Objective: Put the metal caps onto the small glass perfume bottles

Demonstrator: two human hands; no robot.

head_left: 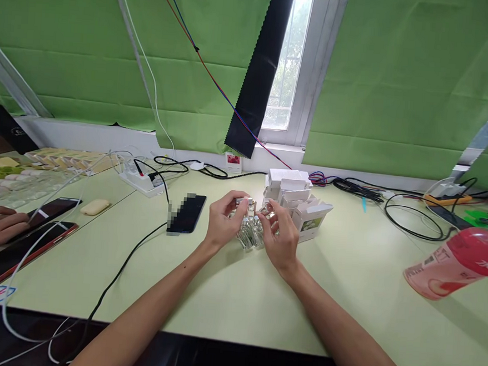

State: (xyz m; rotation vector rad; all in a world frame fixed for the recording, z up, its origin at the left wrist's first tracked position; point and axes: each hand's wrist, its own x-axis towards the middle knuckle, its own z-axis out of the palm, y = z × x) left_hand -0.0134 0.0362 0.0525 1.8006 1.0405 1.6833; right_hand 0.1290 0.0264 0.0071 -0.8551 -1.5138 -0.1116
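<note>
A pale green table (228,293) is seen, and on it are laid a black phone (186,213), small white boxes (295,200), little glass bottles (251,231), black cables (409,217) and a pink bottle (458,262).

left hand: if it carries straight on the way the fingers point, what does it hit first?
The left hand points right and slightly away, fingers on the small glass bottles. Going straight on, it would likely meet the right hand first, which closes in from the other side, then the white boxes. Depth is hard to judge.
</note>
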